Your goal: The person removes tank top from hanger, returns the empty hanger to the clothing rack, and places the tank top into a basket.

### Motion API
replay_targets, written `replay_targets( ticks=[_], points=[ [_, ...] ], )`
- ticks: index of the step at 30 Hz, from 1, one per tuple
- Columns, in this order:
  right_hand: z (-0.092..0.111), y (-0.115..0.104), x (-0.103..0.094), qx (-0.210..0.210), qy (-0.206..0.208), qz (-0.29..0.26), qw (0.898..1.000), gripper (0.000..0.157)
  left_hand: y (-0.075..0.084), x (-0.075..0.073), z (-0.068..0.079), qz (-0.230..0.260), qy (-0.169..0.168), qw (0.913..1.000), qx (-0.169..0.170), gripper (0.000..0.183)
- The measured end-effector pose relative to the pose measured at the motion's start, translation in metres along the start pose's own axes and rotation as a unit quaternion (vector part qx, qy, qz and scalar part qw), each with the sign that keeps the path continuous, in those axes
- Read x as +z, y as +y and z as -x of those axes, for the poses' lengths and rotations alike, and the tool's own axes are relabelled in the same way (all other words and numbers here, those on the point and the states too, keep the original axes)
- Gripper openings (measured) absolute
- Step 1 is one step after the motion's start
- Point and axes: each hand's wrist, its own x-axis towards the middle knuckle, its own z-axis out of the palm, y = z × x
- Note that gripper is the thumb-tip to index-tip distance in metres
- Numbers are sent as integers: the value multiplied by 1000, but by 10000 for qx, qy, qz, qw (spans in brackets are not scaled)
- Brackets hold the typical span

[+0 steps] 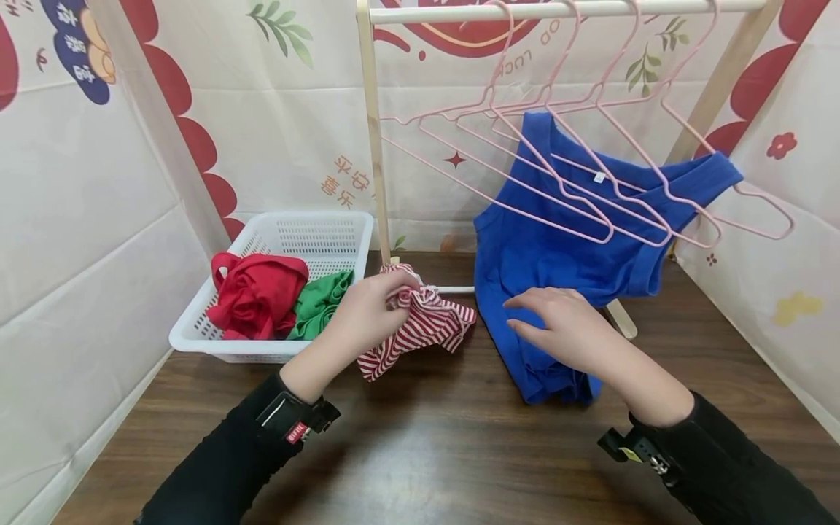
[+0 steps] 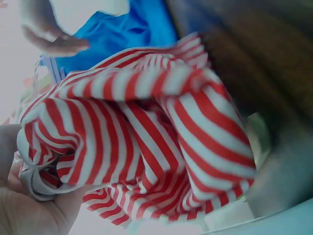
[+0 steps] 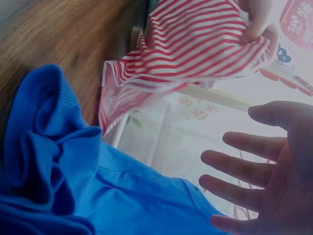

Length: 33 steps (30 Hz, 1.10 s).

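A crumpled red-and-white striped garment hangs from my left hand, whose thumb and fingers pinch its upper part just right of the basket. In the left wrist view the striped cloth fills most of the picture, bunched against the thumb. My right hand is held with its fingers extended in front of a blue sleeveless top. The right wrist view shows the right hand's fingers spread apart, holding nothing. That blue top hangs on a pink hanger, its lower end bunched near the tabletop.
A white basket at left holds a red garment and a green garment. Several pink hangers hang from the white rail of a wooden rack above the brown table. Printed cloth walls enclose the table.
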Motion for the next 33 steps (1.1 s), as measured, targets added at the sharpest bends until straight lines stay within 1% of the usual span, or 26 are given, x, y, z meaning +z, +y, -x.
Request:
replay_targets(
  ticks=[3, 7, 10, 12, 17, 22, 29, 33],
  points=[
    [1, -1, -3, -39, 80, -10, 10000, 28, 2, -14, -2, 575, 133, 9976, -366, 28],
    [2, -1, -7, -22, 133, -2, 9999, 29, 4, -28, -5, 1157, 244, 9896, -818, 28],
    [3, -1, -9, 18, 152, -22, 9999, 31, 6, -38, -6, 1484, 388, 9833, -976, 29],
    [4, -1, -11, 30, 205, -29, 9998, 31, 8, -45, -6, 1604, 533, 9810, -954, 29],
    [6, 0, -14, 15, 371, -21, 9993, 30, 13, -62, -9, 1596, 851, 9793, -913, 30],
    [8, -1, -18, -4, 432, -43, 9991, 30, 16, -78, -10, 1853, 1095, 9723, -914, 29],
    [6, -1, -22, 6, 427, -113, 9990, 32, 18, -102, -9, 1770, 1802, 9664, -476, 27],
    [5, -2, -24, -25, 412, -121, 9991, 33, 16, -114, -8, 1755, 2084, 9613, -414, 27]
  ],
)
